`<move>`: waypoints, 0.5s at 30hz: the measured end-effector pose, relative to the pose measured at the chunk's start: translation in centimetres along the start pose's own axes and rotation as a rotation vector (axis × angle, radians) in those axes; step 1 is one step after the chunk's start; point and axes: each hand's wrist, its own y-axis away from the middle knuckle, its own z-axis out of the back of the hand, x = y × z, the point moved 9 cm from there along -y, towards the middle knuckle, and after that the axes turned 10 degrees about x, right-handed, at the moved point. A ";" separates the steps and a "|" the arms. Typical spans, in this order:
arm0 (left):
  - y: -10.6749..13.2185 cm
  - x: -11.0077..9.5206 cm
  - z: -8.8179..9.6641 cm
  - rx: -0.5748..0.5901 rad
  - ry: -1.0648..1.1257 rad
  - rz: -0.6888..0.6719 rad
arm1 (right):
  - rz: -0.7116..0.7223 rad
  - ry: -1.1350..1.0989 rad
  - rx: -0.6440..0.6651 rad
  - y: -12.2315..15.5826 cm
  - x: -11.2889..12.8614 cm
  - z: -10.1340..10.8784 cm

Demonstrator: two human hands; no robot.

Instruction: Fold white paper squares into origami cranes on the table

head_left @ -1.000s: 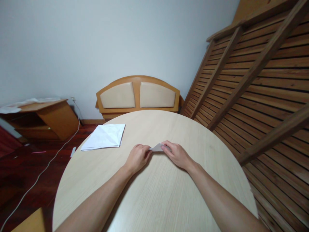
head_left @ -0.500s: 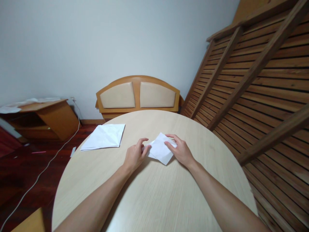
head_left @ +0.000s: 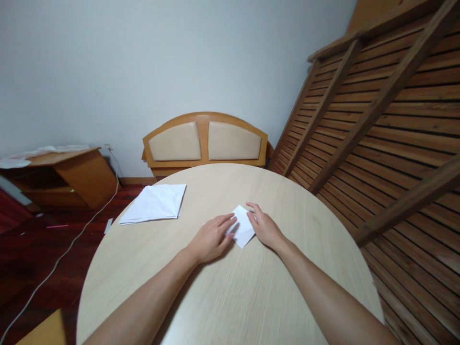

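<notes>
A small piece of folded white paper (head_left: 243, 229) lies on the round table (head_left: 230, 297), its corners pointing like a diamond. My left hand (head_left: 213, 238) reaches over its left side, fingers stretched out and apart, fingertips touching the paper. On the right, my right hand (head_left: 265, 227) holds the paper's edge, thumb on top and index finger stretched along the far side. The palm hides the right corner. Farther left sits a stack of larger white paper sheets (head_left: 154, 203), the top one creased.
Behind the table stands a wooden headboard (head_left: 204, 139) with two cream panels. A slatted wooden frame (head_left: 395, 143) leans at the right. At the left are a low cabinet (head_left: 82, 175) and a white cable (head_left: 77, 235) across the dark floor.
The paper has turned, and its separate left flap no longer shows. My left hand has gone from pinching the left end to lying over it with fingers extended. My right hand shifted slightly.
</notes>
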 end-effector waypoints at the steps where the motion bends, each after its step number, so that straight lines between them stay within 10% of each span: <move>1: -0.1 -0.4 -0.6 0.048 0.003 -0.027 | 0.000 -0.001 0.009 0.0 0.1 -0.2; 15: 0.2 1.2 -1.3 0.072 0.021 0.015 | -0.002 0.188 -0.115 0.3 -0.2 2.3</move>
